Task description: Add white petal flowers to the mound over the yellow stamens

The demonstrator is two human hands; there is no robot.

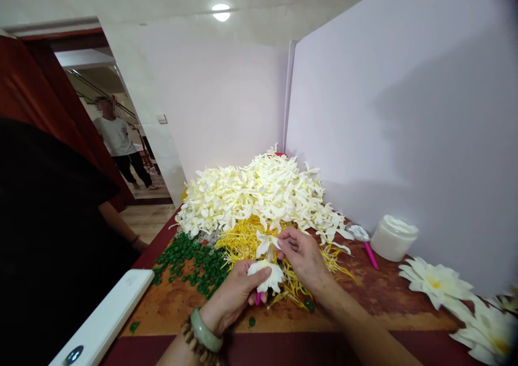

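Note:
Low over the middle of the table, my left hand (238,293) is closed, its thumb pressed on a white artificial flower (267,276) with layered petals. A pink handle (258,299) shows below the flower, by the fingers of that hand. My right hand (301,255) pinches a white petal piece (266,243) just above the flower. Something thin and metallic sits between the two, too small to make out. Under the hands spread yellow strands (238,239). Behind them rises a big heap of white petal pieces (251,190).
Small green pieces (194,263) lie left on the table (364,306). At right are a jar of white paste (394,239), a pink-handled tool (370,255) and finished-looking white flowers (437,282). A white bar-shaped object (109,314) and a dark-clothed person (48,236) are left; another person (117,136) stands beyond the doorway.

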